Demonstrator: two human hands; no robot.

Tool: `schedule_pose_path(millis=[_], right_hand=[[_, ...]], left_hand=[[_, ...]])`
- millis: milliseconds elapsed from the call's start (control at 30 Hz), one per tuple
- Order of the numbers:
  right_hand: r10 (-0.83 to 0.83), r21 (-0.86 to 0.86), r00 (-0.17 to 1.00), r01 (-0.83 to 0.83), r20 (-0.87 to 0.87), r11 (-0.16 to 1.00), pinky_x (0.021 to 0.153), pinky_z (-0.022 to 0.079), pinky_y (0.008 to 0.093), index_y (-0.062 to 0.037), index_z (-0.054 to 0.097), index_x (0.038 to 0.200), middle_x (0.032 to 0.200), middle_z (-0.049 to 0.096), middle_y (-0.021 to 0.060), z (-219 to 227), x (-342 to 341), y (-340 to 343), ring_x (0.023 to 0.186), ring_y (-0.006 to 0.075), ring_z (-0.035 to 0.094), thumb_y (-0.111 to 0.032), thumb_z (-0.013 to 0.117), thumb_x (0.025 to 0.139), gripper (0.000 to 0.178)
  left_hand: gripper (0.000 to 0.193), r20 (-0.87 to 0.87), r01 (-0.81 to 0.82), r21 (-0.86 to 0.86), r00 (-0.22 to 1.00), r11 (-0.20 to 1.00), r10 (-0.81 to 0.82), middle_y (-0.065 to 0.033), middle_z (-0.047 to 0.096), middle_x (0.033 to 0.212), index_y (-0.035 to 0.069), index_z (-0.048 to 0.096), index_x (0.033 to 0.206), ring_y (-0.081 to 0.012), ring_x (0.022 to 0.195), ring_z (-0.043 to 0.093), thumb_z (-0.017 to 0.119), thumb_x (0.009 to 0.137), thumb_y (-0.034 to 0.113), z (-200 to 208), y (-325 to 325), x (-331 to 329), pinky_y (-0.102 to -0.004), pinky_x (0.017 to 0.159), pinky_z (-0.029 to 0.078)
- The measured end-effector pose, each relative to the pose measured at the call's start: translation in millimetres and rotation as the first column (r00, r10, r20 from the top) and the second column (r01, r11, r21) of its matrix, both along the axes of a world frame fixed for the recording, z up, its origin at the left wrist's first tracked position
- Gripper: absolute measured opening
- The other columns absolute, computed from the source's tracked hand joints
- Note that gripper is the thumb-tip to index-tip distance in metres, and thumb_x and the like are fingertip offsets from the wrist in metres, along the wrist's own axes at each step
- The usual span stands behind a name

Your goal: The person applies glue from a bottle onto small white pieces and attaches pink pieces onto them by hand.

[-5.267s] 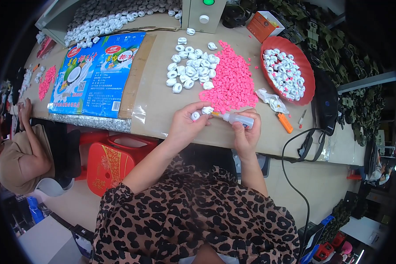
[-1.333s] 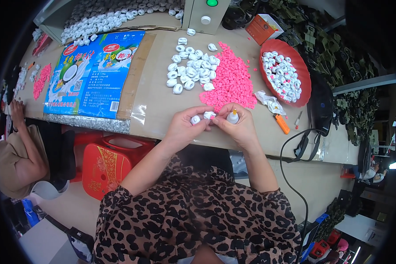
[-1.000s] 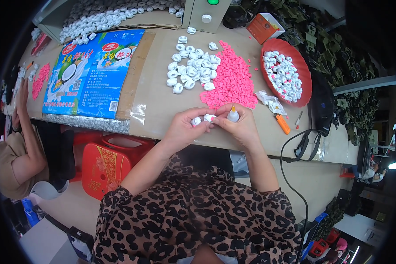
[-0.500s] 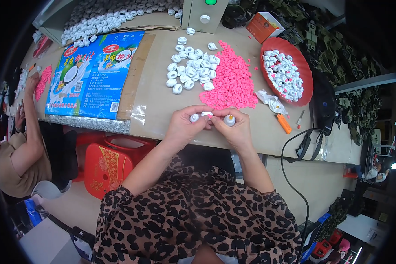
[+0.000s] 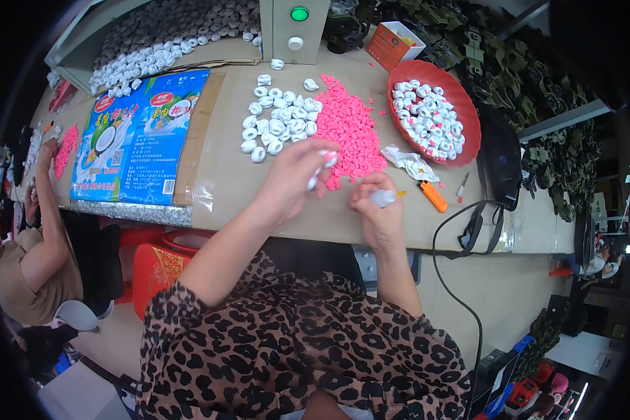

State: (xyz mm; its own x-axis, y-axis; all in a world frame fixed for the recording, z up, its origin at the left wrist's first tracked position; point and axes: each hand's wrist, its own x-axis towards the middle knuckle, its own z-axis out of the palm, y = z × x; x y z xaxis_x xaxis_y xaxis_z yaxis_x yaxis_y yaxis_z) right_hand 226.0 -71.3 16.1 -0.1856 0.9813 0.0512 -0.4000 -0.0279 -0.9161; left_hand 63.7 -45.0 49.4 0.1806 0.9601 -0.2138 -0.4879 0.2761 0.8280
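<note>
Light pinch, steady hold

The left hand (image 5: 294, 178) has its grip closed on white pieces (image 5: 312, 183), one showing pink, above the bench (image 5: 231, 168) near the pink pile (image 5: 351, 133). The right hand (image 5: 379, 213) closes round a bottle (image 5: 383, 198). Best to pinch pieces lightly by their sides, nozzle (image 5: 400, 194) pointed clear.

Beads (image 5: 277, 126) left, pieces (image 5: 348, 129) between, bowl (image 5: 468, 126) right

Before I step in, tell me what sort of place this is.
Probably a small-parts assembly workshop: heaped pink pieces, a red bowl of white parts, and another person at the bench.
</note>
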Motion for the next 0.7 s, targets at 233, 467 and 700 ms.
schedule_pose_path(millis=[233, 467, 700], right_hand=[[-0.193, -0.138, 0.950, 0.162, -0.245, 0.977, 0.070, 0.040, 0.0313, -0.0033, 0.042, 0.100, 0.085, 0.048, 0.0061, -4.5, 37.4, -14.9, 0.080, 0.0183, 0.047, -0.006, 0.060, 0.069, 0.036], [-0.148, -0.075, 0.974, 0.136, -0.174, 0.988, 0.069, 0.041, 0.0305, -0.0028, 0.042, 0.103, 0.087, 0.049, 0.0075, -6.7, 39.3, -17.0, 0.078, 0.0183, 0.049, -0.010, 0.056, 0.077, 0.030], [-0.143, -0.080, 0.975, 0.131, -0.169, 0.988, 0.060, 0.040, 0.0267, 0.0009, 0.041, 0.108, 0.091, 0.051, 0.0079, -12.3, 44.2, -16.3, 0.074, 0.0165, 0.051, -0.018, 0.057, 0.079, 0.039]], left_hand=[[0.019, 0.236, 0.011, -0.019, 0.972, 1.000, -0.006, -0.0059, 0.052, 0.075, 0.004, 0.051, 0.080, -0.0121, 0.067, 0.049, 0.043, 0.074, 0.019, 20.2, 110.1, 108.3, -0.0292, 0.052, 0.039], [0.027, -0.441, -0.014, 0.630, 0.817, 0.776, 0.372, -0.0198, 0.051, 0.100, -0.004, 0.054, 0.095, -0.0321, 0.096, 0.048, 0.048, 0.072, 0.008, 2.8, 110.2, 107.4, -0.0352, 0.083, 0.038], [0.024, -0.762, 0.077, 0.646, 0.119, 0.759, 0.637, -0.0120, 0.052, 0.085, 0.004, 0.054, 0.094, -0.0285, 0.082, 0.050, 0.058, 0.072, 0.012, -1.0, 1.5, -28.9, -0.0355, 0.069, 0.042]])
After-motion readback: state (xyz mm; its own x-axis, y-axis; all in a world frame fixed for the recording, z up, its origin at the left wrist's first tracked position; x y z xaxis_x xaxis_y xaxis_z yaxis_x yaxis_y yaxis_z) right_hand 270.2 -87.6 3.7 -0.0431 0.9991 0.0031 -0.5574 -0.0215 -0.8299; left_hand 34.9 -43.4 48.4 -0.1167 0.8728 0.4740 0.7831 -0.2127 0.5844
